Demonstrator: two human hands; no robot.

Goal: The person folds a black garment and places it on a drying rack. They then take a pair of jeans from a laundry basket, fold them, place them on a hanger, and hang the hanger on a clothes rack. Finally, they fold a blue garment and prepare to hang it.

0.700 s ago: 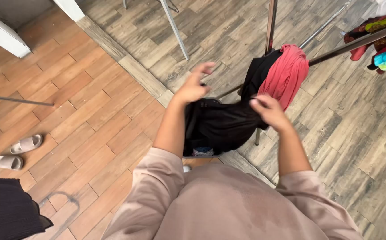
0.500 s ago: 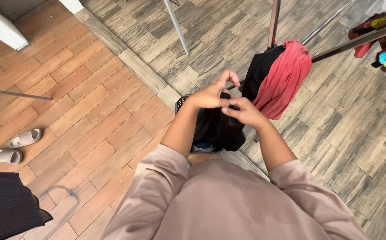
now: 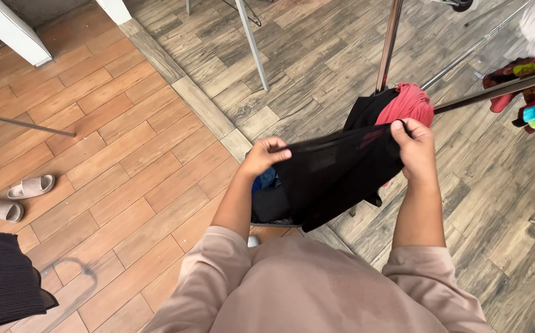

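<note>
- My left hand (image 3: 266, 155) and right hand (image 3: 416, 151) have moved apart since half a second ago, when they were bunched together.
- Each grip is closed on an upper corner of the black garment (image 3: 335, 176), now stretched flat between them.
- It hangs over the laundry basket (image 3: 266, 213), just before the red cloth (image 3: 410, 103) on the drying rack (image 3: 492, 91).
- I judge it opened out, ready for the rail.

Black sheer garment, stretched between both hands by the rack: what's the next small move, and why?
Probably lift the black sheer garment toward the drying-rack bar and drape it beside the red cloth. The left hand and right hand each pinch a top corner, so it is spread flat, and the bar lies just past the right hand.
</note>
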